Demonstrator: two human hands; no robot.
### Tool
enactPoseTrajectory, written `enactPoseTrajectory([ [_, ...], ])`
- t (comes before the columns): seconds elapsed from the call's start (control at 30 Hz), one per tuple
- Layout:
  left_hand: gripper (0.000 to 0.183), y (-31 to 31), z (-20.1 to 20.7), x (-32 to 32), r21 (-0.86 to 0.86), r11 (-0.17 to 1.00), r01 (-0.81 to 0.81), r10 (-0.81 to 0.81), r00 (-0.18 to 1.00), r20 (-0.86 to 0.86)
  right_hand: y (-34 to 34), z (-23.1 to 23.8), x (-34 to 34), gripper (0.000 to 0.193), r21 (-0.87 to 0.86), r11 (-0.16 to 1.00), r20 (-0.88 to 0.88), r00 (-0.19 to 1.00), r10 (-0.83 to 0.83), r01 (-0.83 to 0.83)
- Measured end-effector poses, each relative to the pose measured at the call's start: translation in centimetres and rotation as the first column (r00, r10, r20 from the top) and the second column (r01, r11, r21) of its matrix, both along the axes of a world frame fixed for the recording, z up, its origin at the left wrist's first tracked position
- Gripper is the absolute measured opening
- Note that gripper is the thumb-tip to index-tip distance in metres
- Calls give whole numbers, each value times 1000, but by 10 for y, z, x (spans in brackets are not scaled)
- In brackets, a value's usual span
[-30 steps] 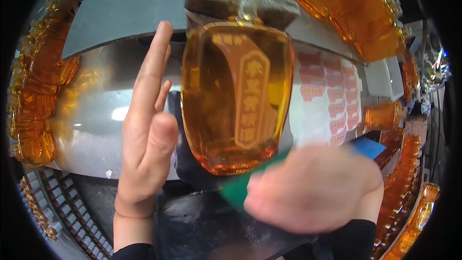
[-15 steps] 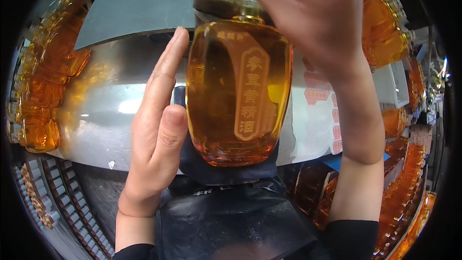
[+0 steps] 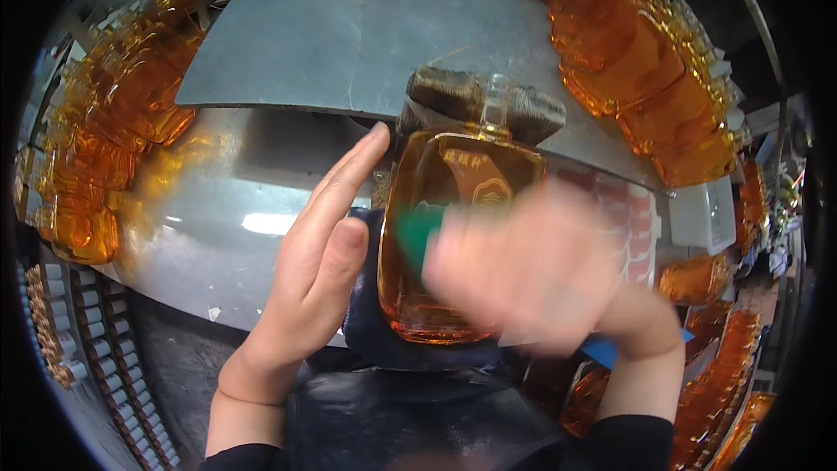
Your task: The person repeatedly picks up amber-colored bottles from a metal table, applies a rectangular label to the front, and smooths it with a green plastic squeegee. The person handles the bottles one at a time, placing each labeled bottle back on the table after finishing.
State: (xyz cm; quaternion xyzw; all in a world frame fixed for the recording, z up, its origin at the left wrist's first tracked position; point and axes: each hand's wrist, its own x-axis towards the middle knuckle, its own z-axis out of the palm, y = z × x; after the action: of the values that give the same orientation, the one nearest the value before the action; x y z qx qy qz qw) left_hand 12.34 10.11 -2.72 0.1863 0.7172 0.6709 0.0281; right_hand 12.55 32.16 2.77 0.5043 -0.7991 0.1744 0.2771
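Observation:
A large flat glass bottle (image 3: 404,244) of amber liquid lies with its neck away from me, its lower part on a dark blue pad (image 3: 364,331). Its neck rests in a dark, rough-textured block (image 3: 440,87). My left hand (image 3: 318,275) is held upright along the bottle's left side, fingers stretched out and nothing in it. Over the middle of the bottle, my right hand (image 3: 532,270) is smeared by motion and closed around a green thing (image 3: 418,231); its kind is too blurred to tell. That hand covers most of the label on the bottle's front.
Rows of amber bottles stand at left (image 3: 83,227) and far right (image 3: 628,61). A raised grey board (image 3: 349,26) lies beyond the bottle. Red-and-white label sheets (image 3: 641,218) are right of it, near a white bin (image 3: 702,214). Racked small cylinders (image 3: 113,331) are at lower left.
My right hand has swept with the green thing from the bottle's neck end down toward me over its front. My left hand keeps its outstretched pose beside the bottle. The view has shifted.

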Motion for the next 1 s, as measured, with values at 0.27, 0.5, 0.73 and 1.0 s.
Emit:
enactPoseTrajectory([
  [0.27,67,26,13,-7,237,949,208,-244,960,135,35,51,13,49,-69,893,503,788,-354,445],
  [0.5,75,8,32,7,219,939,264,-249,964,-93,8,104,25,18,22,904,486,786,-382,427],
  [0.73,29,-60,26,-22,126,990,-63,75,992,-97,35,189,-120,36,13,698,145,690,-709,716],
  [1.0,26,-75,8,-43,170,973,-154,146,987,60,84,121,-321,37,270,321,24,327,-945,908],
])
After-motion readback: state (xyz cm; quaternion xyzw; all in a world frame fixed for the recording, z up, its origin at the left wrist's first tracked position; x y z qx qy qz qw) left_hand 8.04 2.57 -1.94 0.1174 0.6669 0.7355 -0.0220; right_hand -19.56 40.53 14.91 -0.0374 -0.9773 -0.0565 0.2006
